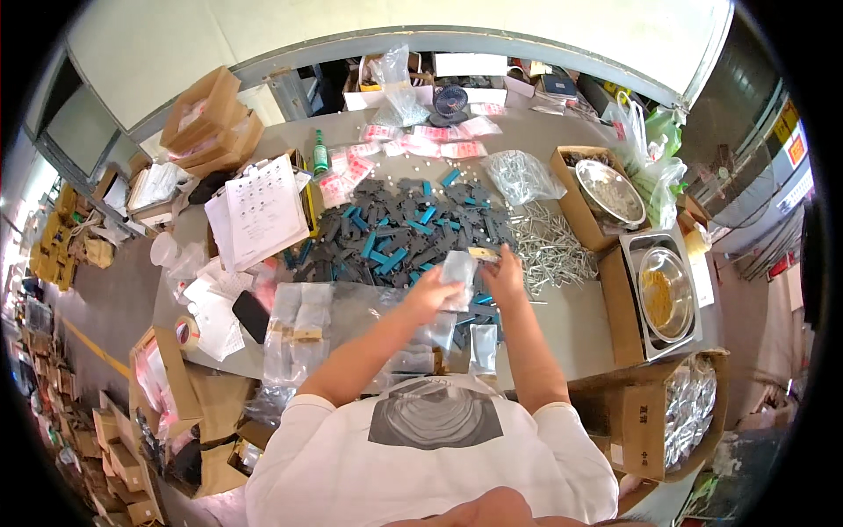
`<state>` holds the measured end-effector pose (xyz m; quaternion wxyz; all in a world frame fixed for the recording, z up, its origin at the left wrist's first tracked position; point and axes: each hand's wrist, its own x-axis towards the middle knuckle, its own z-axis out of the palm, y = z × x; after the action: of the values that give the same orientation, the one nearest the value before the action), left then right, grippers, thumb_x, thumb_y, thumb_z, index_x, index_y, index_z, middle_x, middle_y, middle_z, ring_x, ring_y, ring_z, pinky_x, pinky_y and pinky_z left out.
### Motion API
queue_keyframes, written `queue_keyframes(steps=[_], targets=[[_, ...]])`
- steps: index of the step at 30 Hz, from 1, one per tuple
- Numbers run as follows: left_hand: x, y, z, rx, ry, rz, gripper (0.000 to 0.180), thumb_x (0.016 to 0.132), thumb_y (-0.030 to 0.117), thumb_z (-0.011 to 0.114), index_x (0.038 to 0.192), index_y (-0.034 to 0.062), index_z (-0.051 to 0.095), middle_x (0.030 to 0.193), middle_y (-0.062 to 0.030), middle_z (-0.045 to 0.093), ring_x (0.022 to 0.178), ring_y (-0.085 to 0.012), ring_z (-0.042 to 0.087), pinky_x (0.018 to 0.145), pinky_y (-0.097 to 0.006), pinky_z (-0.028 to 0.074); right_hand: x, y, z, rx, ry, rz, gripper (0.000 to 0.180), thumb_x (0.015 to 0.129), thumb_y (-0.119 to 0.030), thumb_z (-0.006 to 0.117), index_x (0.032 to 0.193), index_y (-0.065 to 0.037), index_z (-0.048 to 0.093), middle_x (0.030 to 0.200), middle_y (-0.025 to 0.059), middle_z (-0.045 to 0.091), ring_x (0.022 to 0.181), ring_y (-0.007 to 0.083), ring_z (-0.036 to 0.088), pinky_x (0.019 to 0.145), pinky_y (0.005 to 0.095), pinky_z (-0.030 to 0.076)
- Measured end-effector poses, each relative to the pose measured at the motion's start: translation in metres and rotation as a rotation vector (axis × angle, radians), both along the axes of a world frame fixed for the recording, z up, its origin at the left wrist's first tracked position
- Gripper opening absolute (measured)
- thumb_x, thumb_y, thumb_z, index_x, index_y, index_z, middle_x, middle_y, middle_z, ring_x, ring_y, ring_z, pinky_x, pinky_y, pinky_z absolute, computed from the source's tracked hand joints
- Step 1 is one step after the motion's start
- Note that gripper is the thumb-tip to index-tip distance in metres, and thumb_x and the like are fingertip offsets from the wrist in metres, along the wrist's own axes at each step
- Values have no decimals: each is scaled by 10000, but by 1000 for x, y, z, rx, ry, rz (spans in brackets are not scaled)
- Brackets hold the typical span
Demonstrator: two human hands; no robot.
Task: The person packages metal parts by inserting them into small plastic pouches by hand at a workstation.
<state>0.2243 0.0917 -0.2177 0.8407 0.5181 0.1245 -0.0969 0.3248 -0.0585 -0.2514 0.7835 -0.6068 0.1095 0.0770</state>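
Our grip is shared on one thing: the left hand (pixel 428 297) and the right hand (pixel 505 274) are both closed on a small clear plastic bag (pixel 458 268), the left pinching its lower left side, the right at its upper right edge; we hold the bag up just above the surface (pixel 575 325), at the near edge of the pile of dark grey and blue parts (pixel 406 230), which we take as our landmark; whether anything sits inside the bag we cannot tell.

Nearer to us than the pile, flat clear bags (pixel 299 329) lie spread on the surface under our left forearm; left of those, a roll of tape (pixel 185 332) and a black flat object (pixel 251 315) lie among loose papers; nearer still and to the left stand open cardboard boxes (pixel 162 378).

Right of the pile lies a heap of thin metal pins (pixel 549 246); beyond them, further right, a steel bowl (pixel 665 292) sits in a box and a second steel bowl (pixel 609 193) sits in a cardboard box behind it.

Left of the pile a printed sheet (pixel 262 211) is propped up; just behind the pile stands a green bottle (pixel 320 155); red and white packets (pixel 421 140) are scattered beyond the pile, and a small black fan (pixel 450 102) stands farthest back.
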Motion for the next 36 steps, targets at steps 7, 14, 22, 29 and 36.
queue_keyframes(steps=[7, 14, 22, 29, 36], targets=[[16, 32, 39, 75, -32, 57, 305, 817, 44, 620, 1105, 12, 524, 905, -66, 598, 743, -132, 592, 629, -255, 506, -74, -70, 21, -1504, -9, 923, 592, 740, -608, 544, 749, -30, 674, 885, 174, 654, 838, 326, 627, 722, 422, 483], [27, 29, 52, -120, -23, 132, 210, 803, 124, 661, 948, -18, 609, 827, -51, 608, 711, -116, 567, 617, -241, 452, -133, -100, -38, -1367, 206, 1022, 458, 706, -430, 672, 976, -64, 627, 1057, 153, 613, 989, 313, 585, 833, 404, 464], [23, 35, 39, -86, -87, 18, 210, 801, -41, 526, 995, -4, 598, 884, -65, 608, 771, -132, 583, 699, -263, 481, -139, -100, -35, -1212, 27, 621, 270, 801, -171, 566, 1036, -73, 477, 959, 194, 610, 907, 406, 567, 762, 475, 449], [15, 30, 38, 166, -26, -81, 348, 805, -55, 493, 1150, -56, 534, 1014, -88, 594, 861, -120, 581, 756, -238, 485, -118, -103, 4, -1140, -381, 313, 187, 789, -136, 558, 951, -43, 545, 850, 199, 609, 767, 402, 584, 682, 456, 460], [11, 25, 33, 599, -174, -100, 372, 818, 0, 532, 1190, -18, 517, 1016, -113, 603, 849, -155, 596, 757, -260, 482, -80, -82, 79, -959, -566, 383, 129, 789, -126, 596, 837, -8, 618, 716, 160, 624, 659, 315, 610, 602, 356, 470]])
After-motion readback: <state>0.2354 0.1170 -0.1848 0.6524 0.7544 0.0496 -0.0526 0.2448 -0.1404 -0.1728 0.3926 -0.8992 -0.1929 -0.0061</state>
